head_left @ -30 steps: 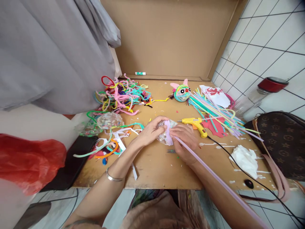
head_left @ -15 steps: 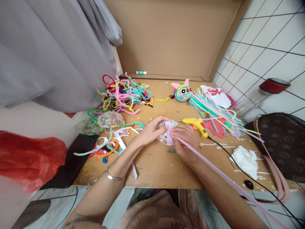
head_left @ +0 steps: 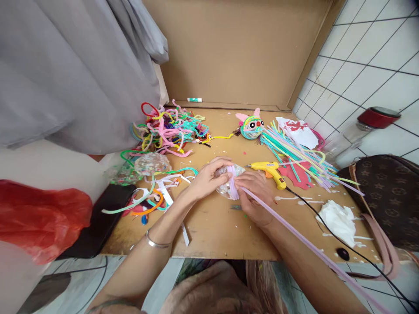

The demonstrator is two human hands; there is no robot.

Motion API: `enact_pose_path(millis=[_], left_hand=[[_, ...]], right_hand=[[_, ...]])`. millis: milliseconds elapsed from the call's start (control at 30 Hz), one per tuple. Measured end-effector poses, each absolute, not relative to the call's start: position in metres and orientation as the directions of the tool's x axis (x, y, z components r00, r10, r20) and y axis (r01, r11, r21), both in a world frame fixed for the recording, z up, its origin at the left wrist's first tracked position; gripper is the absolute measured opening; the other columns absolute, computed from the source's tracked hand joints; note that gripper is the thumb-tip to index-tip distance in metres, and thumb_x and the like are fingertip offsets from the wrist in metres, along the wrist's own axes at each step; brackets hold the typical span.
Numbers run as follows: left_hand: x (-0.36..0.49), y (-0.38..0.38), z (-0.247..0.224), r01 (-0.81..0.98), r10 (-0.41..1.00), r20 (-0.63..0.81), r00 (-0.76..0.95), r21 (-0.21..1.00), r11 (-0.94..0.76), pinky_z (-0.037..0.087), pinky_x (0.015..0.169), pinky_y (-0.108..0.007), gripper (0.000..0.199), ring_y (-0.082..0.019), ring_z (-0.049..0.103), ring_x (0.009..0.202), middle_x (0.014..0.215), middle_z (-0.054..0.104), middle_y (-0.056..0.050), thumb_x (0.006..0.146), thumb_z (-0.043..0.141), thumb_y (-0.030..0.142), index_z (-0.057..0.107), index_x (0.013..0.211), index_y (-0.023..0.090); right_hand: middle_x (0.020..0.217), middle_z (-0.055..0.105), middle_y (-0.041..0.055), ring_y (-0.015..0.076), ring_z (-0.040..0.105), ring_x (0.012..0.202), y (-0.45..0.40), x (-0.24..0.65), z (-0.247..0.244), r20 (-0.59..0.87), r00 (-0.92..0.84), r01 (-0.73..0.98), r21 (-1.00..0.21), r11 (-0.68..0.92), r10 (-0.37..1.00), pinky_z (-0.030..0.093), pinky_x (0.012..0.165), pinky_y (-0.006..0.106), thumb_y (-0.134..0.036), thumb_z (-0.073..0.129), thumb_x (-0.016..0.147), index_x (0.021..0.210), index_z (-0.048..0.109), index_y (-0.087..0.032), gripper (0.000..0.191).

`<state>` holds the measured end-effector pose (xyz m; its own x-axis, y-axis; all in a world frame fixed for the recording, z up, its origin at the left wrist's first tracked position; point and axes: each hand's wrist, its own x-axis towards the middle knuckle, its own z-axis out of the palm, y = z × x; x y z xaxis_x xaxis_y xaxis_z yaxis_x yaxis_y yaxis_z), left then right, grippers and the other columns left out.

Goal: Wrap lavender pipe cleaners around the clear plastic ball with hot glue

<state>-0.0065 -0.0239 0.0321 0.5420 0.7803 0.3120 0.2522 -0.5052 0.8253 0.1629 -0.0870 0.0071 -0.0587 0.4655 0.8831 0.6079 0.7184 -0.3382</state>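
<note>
A clear, roundish plastic piece (head_left: 223,189) rests between my hands over the middle of the table, with a lilac pipe cleaner (head_left: 233,185) wrapped round it. My left hand (head_left: 211,176) grips the piece from the left, its thumb pressed on the lilac band. On the right side, my right hand (head_left: 255,194) has its fingers closed on the lilac pipe cleaner beside the piece. The long loose end runs over my right forearm towards the lower right. Just right of my right hand lies a yellow glue gun (head_left: 270,169).
Tangled pipe cleaners (head_left: 170,128) and another clear piece (head_left: 152,164) lie left. Straight pipe cleaners (head_left: 301,152), a decorated ball with pink ears (head_left: 251,127), crumpled tissue (head_left: 337,221), a bottle (head_left: 356,126) and a brown bag (head_left: 386,200) stand or lie right. The glue gun's black cord crosses the table's right side.
</note>
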Motion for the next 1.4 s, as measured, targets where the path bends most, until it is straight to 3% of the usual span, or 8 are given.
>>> enact_pose_path(millis=[500,667,800,1200,1400], left_hand=[[-0.0063,-0.0234,0.0284,0.272,0.822,0.238,0.517,0.865,-0.421,0.045,0.104,-0.040,0.040,-0.025,0.062,0.115,0.124,0.066,-0.012,0.085,0.058,0.035,0.062,0.118,0.015],[-0.0060,-0.0239,0.0245,0.198,0.831,0.248,0.499,0.900,-0.388,0.048,0.099,-0.038,0.046,-0.024,0.058,0.120,0.133,0.059,-0.013,0.085,0.061,0.036,0.051,0.126,0.018],[-0.0060,-0.0233,0.0237,0.184,0.822,0.284,0.493,0.890,-0.417,0.049,0.095,-0.034,0.041,-0.022,0.059,0.117,0.139,0.053,-0.011,0.085,0.063,0.036,0.052,0.121,0.021],[-0.0037,-0.0247,0.0238,0.059,0.804,0.320,0.500,0.915,-0.400,0.049,0.098,-0.033,0.034,-0.021,0.062,0.110,0.115,0.066,-0.010,0.087,0.064,0.038,0.060,0.113,0.016],[-0.0051,-0.0239,0.0228,0.129,0.781,0.341,0.524,0.874,-0.468,0.047,0.098,-0.035,0.030,-0.021,0.062,0.107,0.115,0.067,-0.010,0.092,0.057,0.038,0.061,0.113,0.017]], right_hand=[[0.082,0.076,0.0027,0.0183,0.071,0.080,-0.0873,0.1636,0.0092,0.879,-0.075,0.636,-0.322,0.702,0.472,0.057,0.078,0.038,-0.008,0.058,0.080,0.086,0.066,-0.022,0.017],[0.084,0.076,0.0040,0.0187,0.072,0.084,-0.0874,0.1641,0.0087,0.873,-0.092,0.633,-0.320,0.705,0.479,0.056,0.080,0.038,-0.006,0.059,0.080,0.087,0.065,-0.021,0.017],[0.085,0.076,0.0045,0.0189,0.072,0.086,-0.0866,0.1641,0.0075,0.880,-0.081,0.633,-0.317,0.706,0.468,0.055,0.079,0.038,-0.005,0.059,0.080,0.087,0.065,-0.021,0.018],[0.085,0.076,0.0019,0.0188,0.072,0.085,-0.0865,0.1655,0.0077,0.876,-0.069,0.640,-0.328,0.695,0.477,0.055,0.079,0.038,-0.007,0.058,0.080,0.088,0.066,-0.023,0.020],[0.088,0.076,0.0023,0.0197,0.072,0.088,-0.0858,0.1666,0.0037,0.867,-0.069,0.636,-0.344,0.691,0.494,0.054,0.081,0.040,-0.007,0.059,0.080,0.090,0.066,-0.024,0.021]])
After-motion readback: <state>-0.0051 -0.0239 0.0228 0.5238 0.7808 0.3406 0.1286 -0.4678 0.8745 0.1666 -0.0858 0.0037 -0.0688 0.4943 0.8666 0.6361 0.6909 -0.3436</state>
